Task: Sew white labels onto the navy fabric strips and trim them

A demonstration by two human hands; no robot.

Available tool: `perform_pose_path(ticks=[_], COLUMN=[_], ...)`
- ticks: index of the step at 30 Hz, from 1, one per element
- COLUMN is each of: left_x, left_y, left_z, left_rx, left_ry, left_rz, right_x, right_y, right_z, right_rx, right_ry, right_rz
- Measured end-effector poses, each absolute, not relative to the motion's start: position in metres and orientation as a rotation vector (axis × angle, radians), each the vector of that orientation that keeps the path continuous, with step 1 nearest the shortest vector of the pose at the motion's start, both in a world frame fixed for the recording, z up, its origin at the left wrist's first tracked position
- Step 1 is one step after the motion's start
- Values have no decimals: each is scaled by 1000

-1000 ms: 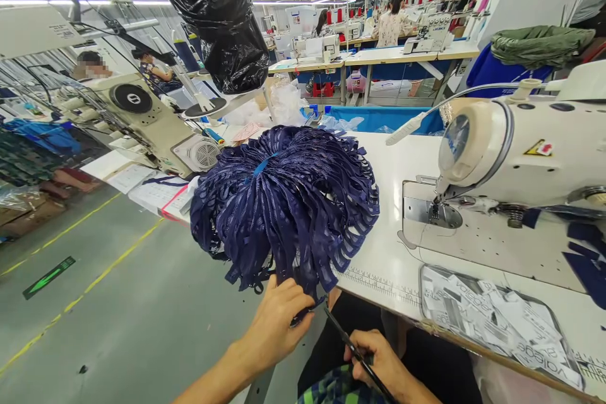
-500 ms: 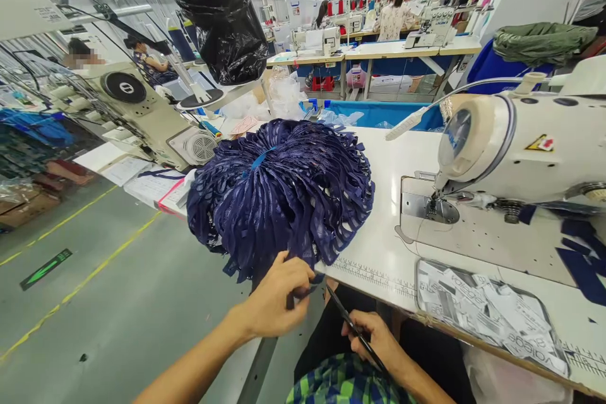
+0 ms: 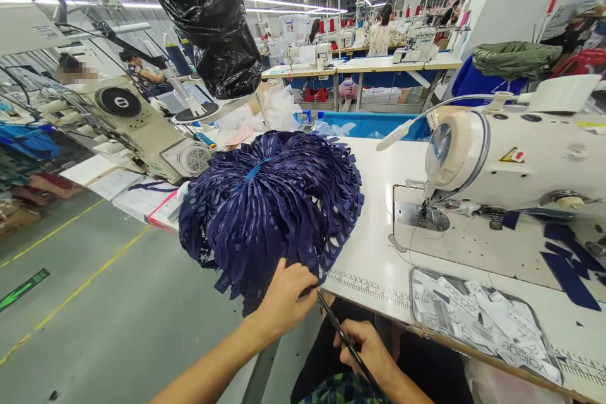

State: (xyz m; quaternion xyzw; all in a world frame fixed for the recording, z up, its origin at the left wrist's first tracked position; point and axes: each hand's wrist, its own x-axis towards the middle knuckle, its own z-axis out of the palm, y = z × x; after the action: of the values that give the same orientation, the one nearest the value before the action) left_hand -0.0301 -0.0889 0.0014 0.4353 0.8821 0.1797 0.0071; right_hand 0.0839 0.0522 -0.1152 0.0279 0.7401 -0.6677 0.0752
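A large bundle of navy fabric strips (image 3: 279, 214), cinched at its middle by a blue tie (image 3: 255, 170), lies on the sewing table with its loose ends fanned out over the front edge. My left hand (image 3: 288, 297) is closed at the bundle's lower front, thumb and fingers pinched on a strip end that they mostly cover. In my right hand (image 3: 362, 347) are slim black tweezers (image 3: 343, 331), slanting up and left. Their tip is close to the left thumb; whether it touches the strip I cannot tell.
A sewing machine (image 3: 492, 151) stands on the right, with navy scraps (image 3: 568, 271) beside it. Nearer me is a tray (image 3: 414, 303) of white printed labels. Another machine (image 3: 137, 120) and a black plastic bag (image 3: 218, 25) are at left. Several people sit or stand farther back.
The view has turned slightly right. My left fingers have closed in toward the tweezers' tip, and the dark strip seen between thumb and fingers is now mostly hidden. The tweezers stay in my right hand.
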Motion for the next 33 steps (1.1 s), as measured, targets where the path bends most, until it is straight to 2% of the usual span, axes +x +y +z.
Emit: perform_pose_path(ticks=[5,9,16,19,28,33], left_x=[-16,-18,-23,-14,1,-6], left_y=[-100,-100,-100,-109,-123,-107], left_z=[21,26,18,26,23,6], left_rx=[1704,1749,1629,1606,1271,1278], left_ry=[2865,2665,2488,2480,2559,2609], left_rz=[710,733,793,811,756,647], right_x=[95,84,80,97,96,91], right_y=[63,65,55,59,68,63], right_z=[-102,-84,-116,-130,-94,-103], right_rx=[-142,-339,-70,-140,-402,-209], right_ry=[2154,2119,2192,2196,2103,2291], right_rz=[-2025,-2056,-2041,-1994,-1957,-1859])
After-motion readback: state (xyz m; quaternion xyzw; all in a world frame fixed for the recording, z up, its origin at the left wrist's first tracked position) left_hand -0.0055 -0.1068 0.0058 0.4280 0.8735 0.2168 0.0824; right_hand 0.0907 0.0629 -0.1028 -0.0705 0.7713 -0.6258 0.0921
